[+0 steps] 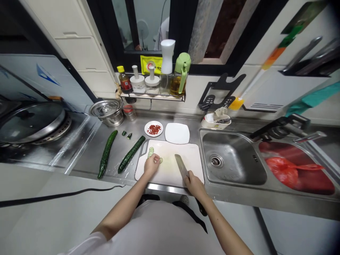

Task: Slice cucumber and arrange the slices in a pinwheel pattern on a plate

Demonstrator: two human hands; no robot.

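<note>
On the white cutting board (pixel 170 173), my left hand (pixel 151 165) is closed, a thin pale cucumber slice (pixel 160 160) at its fingertips. A short row of cucumber slices (pixel 151 151) lies just beyond it, near the board's handle slot. My right hand (pixel 193 183) grips a kitchen knife (pixel 181 164) by its handle, the blade angled up and left over the board. Left of the board lie two long green cucumbers, the nearer one (pixel 131 154) and the farther one (pixel 107 154). Small cucumber end pieces (pixel 129 136) rest behind them.
Behind the board stand a plate of chopped red pieces (pixel 153 129) and a white square plate (pixel 177 133). To the right is a steel sink (pixel 233 156), with a red bag (pixel 283 171) in the second basin. A lidded pot (pixel 110 112) and a covered wok (pixel 32 122) stand left.
</note>
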